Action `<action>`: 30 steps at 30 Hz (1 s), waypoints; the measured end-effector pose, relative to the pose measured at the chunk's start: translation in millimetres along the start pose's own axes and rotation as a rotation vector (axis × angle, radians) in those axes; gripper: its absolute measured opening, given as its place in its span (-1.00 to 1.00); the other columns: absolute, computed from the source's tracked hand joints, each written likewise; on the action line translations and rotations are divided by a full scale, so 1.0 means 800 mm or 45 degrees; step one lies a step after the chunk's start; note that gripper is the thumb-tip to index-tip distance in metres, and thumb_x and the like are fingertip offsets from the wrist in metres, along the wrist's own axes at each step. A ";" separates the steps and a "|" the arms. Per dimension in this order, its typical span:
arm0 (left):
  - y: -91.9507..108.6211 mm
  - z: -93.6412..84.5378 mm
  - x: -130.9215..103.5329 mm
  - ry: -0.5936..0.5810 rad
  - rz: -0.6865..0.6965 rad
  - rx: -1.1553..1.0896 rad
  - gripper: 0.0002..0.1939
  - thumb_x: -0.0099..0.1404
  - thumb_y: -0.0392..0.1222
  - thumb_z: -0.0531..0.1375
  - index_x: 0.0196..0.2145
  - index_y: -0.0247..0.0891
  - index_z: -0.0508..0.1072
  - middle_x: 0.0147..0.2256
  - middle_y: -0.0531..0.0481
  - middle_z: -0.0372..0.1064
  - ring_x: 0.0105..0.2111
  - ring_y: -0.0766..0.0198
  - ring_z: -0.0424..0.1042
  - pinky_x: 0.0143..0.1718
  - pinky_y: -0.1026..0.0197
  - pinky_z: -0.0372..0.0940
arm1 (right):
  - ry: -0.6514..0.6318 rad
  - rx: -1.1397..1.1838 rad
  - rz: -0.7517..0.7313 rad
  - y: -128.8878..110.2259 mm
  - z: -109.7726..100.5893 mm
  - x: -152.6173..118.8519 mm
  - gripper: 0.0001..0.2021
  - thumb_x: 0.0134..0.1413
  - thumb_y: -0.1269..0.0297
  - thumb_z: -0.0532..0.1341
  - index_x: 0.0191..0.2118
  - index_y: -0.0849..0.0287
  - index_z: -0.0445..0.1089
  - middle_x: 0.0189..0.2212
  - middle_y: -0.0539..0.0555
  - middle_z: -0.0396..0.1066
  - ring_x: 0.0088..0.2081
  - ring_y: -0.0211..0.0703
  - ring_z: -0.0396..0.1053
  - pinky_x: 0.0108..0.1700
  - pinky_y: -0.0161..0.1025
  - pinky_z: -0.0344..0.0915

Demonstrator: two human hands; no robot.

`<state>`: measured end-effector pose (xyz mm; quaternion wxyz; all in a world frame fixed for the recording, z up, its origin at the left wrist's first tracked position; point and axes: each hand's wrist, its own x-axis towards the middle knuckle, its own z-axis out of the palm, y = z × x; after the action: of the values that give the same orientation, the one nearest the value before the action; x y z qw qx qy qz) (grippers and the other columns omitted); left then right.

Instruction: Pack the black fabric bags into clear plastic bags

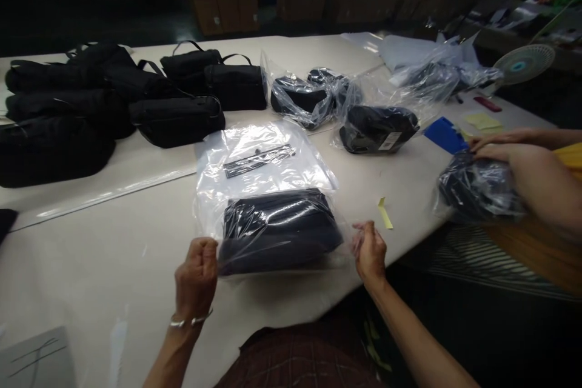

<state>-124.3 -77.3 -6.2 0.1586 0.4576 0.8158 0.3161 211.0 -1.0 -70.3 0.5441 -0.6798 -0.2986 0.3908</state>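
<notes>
A black bag (279, 230) lies inside a clear plastic bag (209, 194) near the table's front edge. My left hand (197, 273) is closed on the plastic at its left side, a bracelet on the wrist. At the right side, my right hand (369, 251) has its fingers pinched on the plastic's edge. Under and behind the black bag is a stack of flat plastic bags (291, 133) with a dark printed strip.
Several black bags (177, 118) stand at the left and back. Plastic-wrapped bags (379, 127) sit behind the stack. At right, another person's hands (495, 148) hold a wrapped bag (479, 188) near a blue object (445, 135) and a fan (524, 65). A yellow strip (385, 213) lies nearby.
</notes>
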 end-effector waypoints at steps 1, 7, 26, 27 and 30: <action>0.001 0.007 0.009 -0.061 -0.027 0.087 -0.75 0.38 -0.02 -0.03 -0.34 -0.14 0.34 -0.61 0.13 0.32 -0.60 0.27 0.32 -0.48 0.27 0.15 | -0.024 -0.031 0.041 0.006 0.001 0.005 -0.44 0.10 -0.28 0.09 -0.33 0.22 0.38 -0.73 -0.14 0.14 -0.71 -0.31 0.06 -0.67 -0.35 0.03; -0.022 0.015 0.034 -0.466 -0.025 0.237 -0.66 0.32 0.13 -0.01 -0.43 -0.12 0.35 -0.59 0.11 0.33 -0.53 0.23 0.34 -0.48 0.29 0.09 | -0.300 -0.419 -0.035 0.020 0.011 0.024 -0.43 -0.01 -0.32 0.12 -0.49 0.19 0.37 -0.63 -0.01 0.33 -0.52 -0.17 0.25 -0.46 -0.26 0.20; -0.092 -0.014 0.007 -0.028 0.324 -0.215 -0.73 0.40 0.02 0.03 -0.09 -0.11 0.41 -0.06 -0.05 0.45 -0.03 0.14 0.43 0.02 0.12 0.33 | -0.061 -0.509 -0.632 -0.071 -0.013 0.009 -0.58 0.22 -0.12 0.08 -0.29 0.13 0.47 -0.43 0.08 0.44 -0.31 -0.05 0.41 -0.17 -0.18 0.31; -0.087 -0.025 0.009 -0.029 0.443 -0.134 -0.68 0.41 0.02 0.01 0.00 -0.11 0.38 0.01 -0.08 0.41 0.04 0.12 0.39 0.05 0.09 0.32 | -0.140 -0.496 -0.625 -0.078 -0.019 0.008 -0.59 0.20 -0.11 0.11 -0.31 0.13 0.48 -0.37 0.11 0.47 -0.27 -0.03 0.43 -0.15 -0.17 0.33; -0.047 -0.044 0.018 -0.072 0.876 0.115 -0.34 0.34 0.22 0.04 0.23 -0.27 0.22 0.16 -0.21 0.29 0.17 0.00 0.27 0.09 0.03 0.28 | -0.627 -0.520 -0.325 -0.094 -0.034 0.013 -0.59 0.13 -0.13 0.17 -0.41 0.14 0.48 -0.50 0.09 0.46 -0.46 -0.07 0.42 -0.38 -0.20 0.35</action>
<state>-175.3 -92.8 -4.6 0.0449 0.7211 0.6221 0.3018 240.7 11.1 3.8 0.3530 -0.6171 -0.5756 0.4041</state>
